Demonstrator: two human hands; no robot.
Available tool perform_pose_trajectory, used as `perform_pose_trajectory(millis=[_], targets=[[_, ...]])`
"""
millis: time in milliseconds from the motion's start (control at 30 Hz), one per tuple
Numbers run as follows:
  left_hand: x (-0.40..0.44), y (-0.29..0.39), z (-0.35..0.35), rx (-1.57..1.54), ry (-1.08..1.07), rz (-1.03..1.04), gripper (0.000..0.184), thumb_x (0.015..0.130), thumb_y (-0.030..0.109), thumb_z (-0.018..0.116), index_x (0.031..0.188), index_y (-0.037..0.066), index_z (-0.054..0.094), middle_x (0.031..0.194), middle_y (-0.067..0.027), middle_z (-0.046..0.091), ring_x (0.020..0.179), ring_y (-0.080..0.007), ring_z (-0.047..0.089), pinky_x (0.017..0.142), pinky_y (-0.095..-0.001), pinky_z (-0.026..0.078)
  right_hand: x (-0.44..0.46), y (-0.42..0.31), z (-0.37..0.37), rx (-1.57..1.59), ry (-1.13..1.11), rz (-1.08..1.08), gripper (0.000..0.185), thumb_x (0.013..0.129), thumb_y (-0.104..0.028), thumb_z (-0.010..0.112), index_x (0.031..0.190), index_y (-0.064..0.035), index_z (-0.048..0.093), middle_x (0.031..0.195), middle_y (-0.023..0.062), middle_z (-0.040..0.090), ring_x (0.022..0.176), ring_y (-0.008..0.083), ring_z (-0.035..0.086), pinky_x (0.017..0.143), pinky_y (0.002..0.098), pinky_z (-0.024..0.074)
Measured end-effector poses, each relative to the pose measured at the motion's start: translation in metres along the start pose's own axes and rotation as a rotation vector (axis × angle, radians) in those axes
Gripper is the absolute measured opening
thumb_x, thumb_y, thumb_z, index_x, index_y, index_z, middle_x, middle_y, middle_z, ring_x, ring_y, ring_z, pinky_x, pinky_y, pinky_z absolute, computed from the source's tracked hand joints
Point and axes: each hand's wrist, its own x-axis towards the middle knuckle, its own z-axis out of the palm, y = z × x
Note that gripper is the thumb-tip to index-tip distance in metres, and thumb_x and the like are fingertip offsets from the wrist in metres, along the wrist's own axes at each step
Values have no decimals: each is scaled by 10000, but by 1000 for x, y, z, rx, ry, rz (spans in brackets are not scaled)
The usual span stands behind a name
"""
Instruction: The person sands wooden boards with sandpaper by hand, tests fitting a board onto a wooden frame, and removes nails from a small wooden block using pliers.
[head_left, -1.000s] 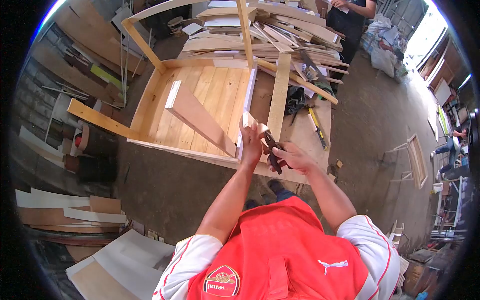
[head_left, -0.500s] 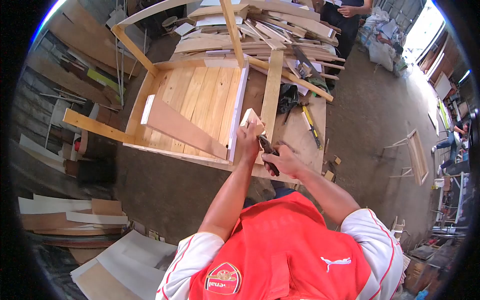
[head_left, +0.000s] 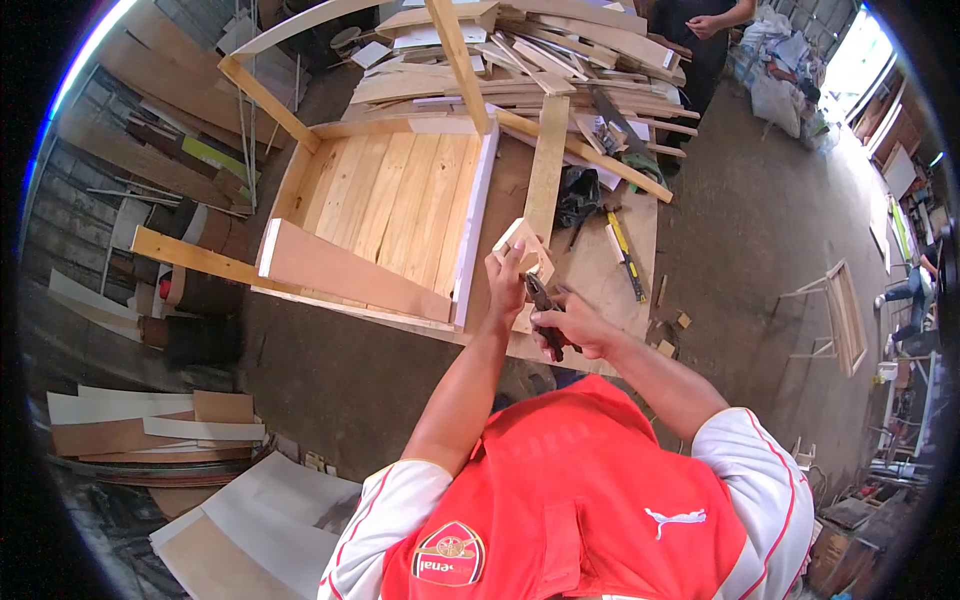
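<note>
My left hand (head_left: 508,284) grips a small pale wood block (head_left: 533,258), held up over the near edge of the worktable (head_left: 610,318). My right hand (head_left: 578,325) is wrapped round dark pliers (head_left: 543,305), their jaws up against the block's lower end. Whether the jaws are clamped on anything there is too small to tell. Left of my hands, an upturned wooden table frame (head_left: 400,190) with legs rests on the worktable. A tapered brown board (head_left: 350,270) lies slanted across its near side.
A handsaw with a yellow strip (head_left: 626,255) and a black plastic bag (head_left: 578,195) lie to the right on the worktable. Stacked wood strips (head_left: 520,85) fill the back, where another person's hand (head_left: 705,25) shows. A wooden frame (head_left: 845,315) stands on the floor at right.
The wood block has turned in my left hand and shows a broader face. The pliers stay close to it. The tapered board's left end has shifted left and nearer. The view has moved slightly.
</note>
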Motion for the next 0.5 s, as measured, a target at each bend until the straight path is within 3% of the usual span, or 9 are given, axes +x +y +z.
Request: perform_pose_trajectory(millis=[300,400,433,500], targets=[[10,-18,-1,-80,-55,-72,391,970,307,617,1124,-51,647,944,-146,710,792,-233,720,663,-345,581,3,9,-10,258,-157,6,163,993,-210,585,940,-56,582,707,85,632,517,212,611,465,364,510],[13,-27,-4,-65,-94,-128,482,991,400,569,1204,-29,618,991,-176,710,827,-280,724,692,-383,598,1,10,-9,366,-209,35,205,1008,-260,558,945,-66,573,694,79,615,489,212,583,465,354,504],[12,-31,-5,-205,-155,-186,515,996,436,540,1230,-18,605,1004,-187,709,849,-299,722,712,-404,600,0,10,-8,399,-225,52,218,1012,-275,550,947,-69,572,689,78,608,478,212,572,464,350,502],[10,-35,-4,-487,-277,-299,583,1007,509,483,1282,4,580,1031,-208,706,893,-337,718,752,-446,604,-4,12,-10,659,-489,51,240,1020,-300,545,949,-73,575,670,75,593,462,211,550,461,339,499]])
